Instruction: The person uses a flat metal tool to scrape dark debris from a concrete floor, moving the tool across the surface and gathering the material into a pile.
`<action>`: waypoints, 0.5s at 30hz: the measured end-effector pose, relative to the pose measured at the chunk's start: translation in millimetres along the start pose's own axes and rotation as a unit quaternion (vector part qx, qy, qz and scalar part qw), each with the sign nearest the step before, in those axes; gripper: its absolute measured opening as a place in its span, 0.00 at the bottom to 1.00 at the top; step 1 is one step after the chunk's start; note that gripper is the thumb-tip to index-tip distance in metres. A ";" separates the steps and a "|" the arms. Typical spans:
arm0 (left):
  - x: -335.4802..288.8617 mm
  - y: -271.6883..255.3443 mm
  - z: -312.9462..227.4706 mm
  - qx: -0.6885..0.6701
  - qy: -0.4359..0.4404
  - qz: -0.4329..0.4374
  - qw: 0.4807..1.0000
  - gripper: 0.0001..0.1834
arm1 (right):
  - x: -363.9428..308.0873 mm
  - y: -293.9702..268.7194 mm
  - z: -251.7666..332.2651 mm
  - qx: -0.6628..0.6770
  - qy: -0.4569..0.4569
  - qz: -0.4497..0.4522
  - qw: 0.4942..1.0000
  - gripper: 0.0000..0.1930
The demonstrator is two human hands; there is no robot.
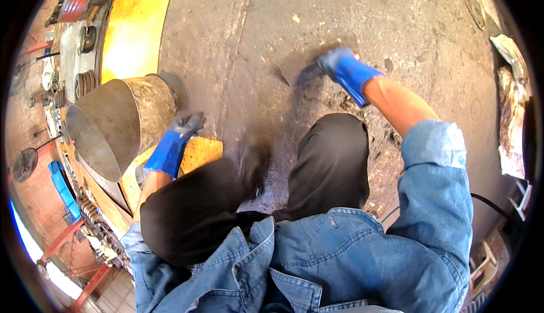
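My right hand (339, 63), in a blue glove with a grey palm, is ahead of my right knee. It is closed on a thin, dark flat plate (296, 68), blurred by motion, just over the grimy floor (283, 7). Whether the plate has a handle, I cannot tell. In a matching glove, my left hand (187, 125) hangs by my left knee, its fingers loosely bent and apparently holding nothing. Just left of it lies a large sheet-metal cone (107, 126) on its side, its wide mouth facing left and a narrower collar (174, 91) at its other end.
A yellow plate (136, 24) runs along the floor beyond the cone, and another yellow piece (203, 151) lies by my left knee. Metal parts and a blue object (65, 191) line the left side. Crumpled sheeting (510, 120) and a black cable (493, 205) are at right.
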State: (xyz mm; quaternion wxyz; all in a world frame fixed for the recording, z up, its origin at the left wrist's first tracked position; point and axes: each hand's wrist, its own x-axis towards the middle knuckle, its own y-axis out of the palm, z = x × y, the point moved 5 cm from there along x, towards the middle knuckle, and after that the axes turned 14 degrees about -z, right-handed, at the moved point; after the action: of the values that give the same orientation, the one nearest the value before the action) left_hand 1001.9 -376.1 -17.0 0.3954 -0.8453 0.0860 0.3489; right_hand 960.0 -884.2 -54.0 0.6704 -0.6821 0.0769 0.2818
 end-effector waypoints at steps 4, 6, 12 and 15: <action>-0.3 31.7 -82.4 -0.085 0.079 0.045 0.992 0.28 | -39.4 50.9 -32.6 -0.055 -0.013 0.102 0.993 0.14; 9.9 55.9 -93.3 -0.085 0.079 0.073 0.991 0.26 | -69.4 32.0 -37.0 -0.075 -0.018 0.167 0.983 0.15; 61.7 165.1 -143.9 -0.124 0.122 0.211 0.962 0.33 | -76.3 3.3 -90.1 0.505 0.264 -0.043 0.821 0.14; 29.7 195.6 -217.6 -0.095 0.271 0.182 0.940 0.39 | -52.0 8.1 -70.6 0.842 0.169 -0.077 0.506 0.17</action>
State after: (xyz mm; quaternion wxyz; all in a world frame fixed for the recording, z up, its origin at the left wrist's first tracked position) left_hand 1055.1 -662.2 -59.0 0.2046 -0.9116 0.3084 0.1791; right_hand 932.8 -966.8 -39.8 0.9224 0.1658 0.3371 -0.0894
